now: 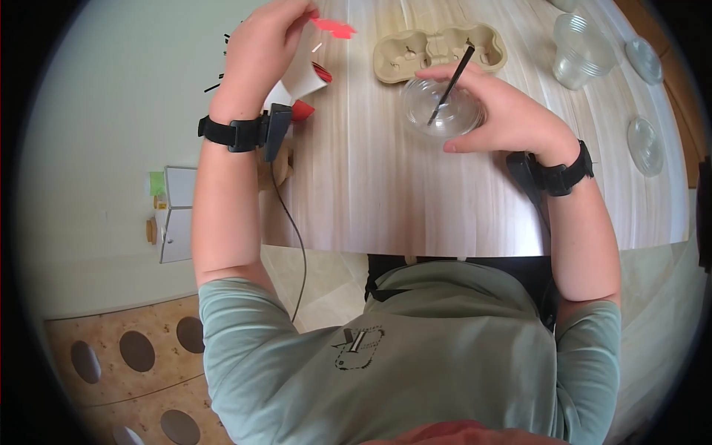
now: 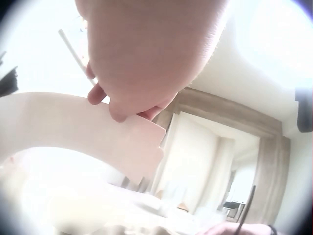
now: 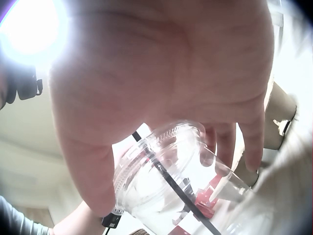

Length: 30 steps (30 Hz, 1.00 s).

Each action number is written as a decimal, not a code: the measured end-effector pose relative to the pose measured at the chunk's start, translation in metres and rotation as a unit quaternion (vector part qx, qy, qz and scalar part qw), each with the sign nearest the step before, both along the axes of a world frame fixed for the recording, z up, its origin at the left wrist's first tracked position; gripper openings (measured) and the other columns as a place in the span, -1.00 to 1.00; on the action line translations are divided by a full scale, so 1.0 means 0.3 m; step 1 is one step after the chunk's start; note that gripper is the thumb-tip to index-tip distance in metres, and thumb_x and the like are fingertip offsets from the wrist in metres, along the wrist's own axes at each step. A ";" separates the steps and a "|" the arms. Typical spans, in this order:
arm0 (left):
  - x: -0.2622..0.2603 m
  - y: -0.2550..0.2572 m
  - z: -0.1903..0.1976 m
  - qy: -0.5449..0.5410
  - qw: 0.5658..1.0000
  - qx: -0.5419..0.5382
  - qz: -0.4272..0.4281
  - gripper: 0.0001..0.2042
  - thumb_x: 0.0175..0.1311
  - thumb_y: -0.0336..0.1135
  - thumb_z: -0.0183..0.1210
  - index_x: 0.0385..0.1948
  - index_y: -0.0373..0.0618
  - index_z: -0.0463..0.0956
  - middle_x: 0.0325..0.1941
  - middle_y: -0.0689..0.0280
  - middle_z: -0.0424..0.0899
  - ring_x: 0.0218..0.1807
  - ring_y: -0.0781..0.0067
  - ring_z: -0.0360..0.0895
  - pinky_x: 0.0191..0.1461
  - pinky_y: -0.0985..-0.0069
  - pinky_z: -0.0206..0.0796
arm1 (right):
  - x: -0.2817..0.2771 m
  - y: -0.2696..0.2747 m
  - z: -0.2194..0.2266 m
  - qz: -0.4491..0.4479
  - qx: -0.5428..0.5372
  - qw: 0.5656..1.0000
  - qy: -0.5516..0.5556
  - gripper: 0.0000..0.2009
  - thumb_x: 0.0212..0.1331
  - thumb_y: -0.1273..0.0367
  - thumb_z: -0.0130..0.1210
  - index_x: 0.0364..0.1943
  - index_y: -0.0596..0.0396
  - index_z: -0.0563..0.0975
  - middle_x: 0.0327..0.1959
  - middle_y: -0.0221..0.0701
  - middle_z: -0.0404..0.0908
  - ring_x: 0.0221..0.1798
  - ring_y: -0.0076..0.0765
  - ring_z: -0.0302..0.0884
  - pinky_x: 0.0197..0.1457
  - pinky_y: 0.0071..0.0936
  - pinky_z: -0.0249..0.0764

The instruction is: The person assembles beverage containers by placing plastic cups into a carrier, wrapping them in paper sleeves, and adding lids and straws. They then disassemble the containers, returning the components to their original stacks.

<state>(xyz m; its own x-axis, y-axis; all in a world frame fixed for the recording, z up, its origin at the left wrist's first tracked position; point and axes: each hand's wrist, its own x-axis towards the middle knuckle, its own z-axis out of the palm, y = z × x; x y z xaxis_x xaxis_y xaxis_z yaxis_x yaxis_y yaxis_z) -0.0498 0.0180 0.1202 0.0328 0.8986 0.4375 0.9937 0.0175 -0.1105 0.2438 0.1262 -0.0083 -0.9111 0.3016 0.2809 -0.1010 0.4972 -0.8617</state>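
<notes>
My right hand point(image 1: 512, 111) curls round a clear plastic cup point(image 1: 426, 111) with a clear lid, thumb on the near side and fingers on the far side. A black straw point(image 1: 462, 65) leans up out of the lid. In the right wrist view the thumb lies along the lid's rim point(image 3: 128, 171). Raised at the upper left, my left hand point(image 1: 268, 41) pinches a flat paper cup sleeve point(image 1: 334, 28), which looks red from above. From the left wrist the sleeve point(image 2: 63, 120) shows as a pale curved band, gripped near one end.
Just beyond the cup sits a brown moulded cup carrier point(image 1: 437, 46) with two hollows. Below the left hand, a white container point(image 1: 302, 80) holds red pieces. Stacked clear cups point(image 1: 578, 55) and loose lids point(image 1: 645, 146) lie at the right. A cable point(image 1: 293, 215) hangs off the left wrist.
</notes>
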 end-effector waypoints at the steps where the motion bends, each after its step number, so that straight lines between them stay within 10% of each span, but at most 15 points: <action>1: 0.033 0.009 0.003 -0.011 0.999 0.010 -0.029 -0.86 0.40 -0.48 0.15 -0.09 -0.11 0.60 -0.18 0.23 0.70 -0.21 0.19 0.61 -0.13 0.37 0.44 | 0.004 0.003 0.002 -0.002 -0.006 1.000 0.012 -0.20 -0.03 0.34 0.46 0.42 -0.10 0.40 0.24 -0.29 0.47 0.25 -0.17 0.45 0.38 -0.29 0.40; 15: 0.194 0.061 -0.225 -0.117 0.948 -0.279 -0.100 -0.83 0.31 -0.45 0.21 -0.10 -0.14 0.66 -0.15 0.15 0.73 -0.13 0.13 0.66 -0.02 0.34 0.49 | 0.124 0.146 0.062 -0.037 -0.068 0.995 0.058 -0.22 -0.12 0.29 0.44 0.35 0.02 0.47 0.33 -0.43 0.49 0.30 -0.33 0.41 0.38 -0.27 0.36; 22: 0.211 -0.079 -0.208 -0.137 0.978 -0.093 -0.128 -0.62 0.29 -0.51 0.19 0.17 -0.09 0.58 0.09 0.18 0.67 0.09 0.18 0.57 0.14 0.38 0.44 | 0.141 0.180 0.083 0.039 -0.149 0.988 0.034 -0.13 -0.04 0.49 0.52 0.44 0.16 0.30 0.20 -0.43 0.50 0.24 -0.51 0.40 0.35 -0.46 0.33; 26: 0.209 -0.256 -0.170 -0.319 0.942 -0.073 0.081 -0.49 0.23 -0.38 0.30 0.27 -0.05 0.48 0.26 0.24 0.60 0.33 0.12 0.47 0.33 0.21 0.34 | 0.131 0.152 0.093 0.027 -0.180 0.979 0.092 -0.14 -0.07 0.49 0.53 0.41 0.16 0.33 0.24 -0.39 0.48 0.26 -0.47 0.42 0.34 -0.44 0.34; 30: 0.160 -0.336 -0.317 -0.344 0.929 -0.120 0.069 -0.09 0.06 -0.24 0.49 0.49 -0.19 0.18 0.33 0.05 0.50 0.40 0.17 0.37 0.40 0.19 0.29 | 0.090 0.114 0.118 0.027 -0.226 0.964 0.139 -0.13 -0.11 0.51 0.54 0.40 0.16 0.34 0.28 -0.38 0.45 0.28 -0.43 0.44 0.36 -0.38 0.35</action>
<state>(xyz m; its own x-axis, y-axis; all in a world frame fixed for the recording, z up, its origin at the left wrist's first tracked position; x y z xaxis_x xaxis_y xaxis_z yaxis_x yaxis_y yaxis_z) -0.0019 -0.0827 0.0250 -0.3028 0.9478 0.0996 0.8211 0.2064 0.5322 0.2707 0.1604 0.0272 -0.8376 0.4038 0.3679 -0.3749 0.0649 -0.9248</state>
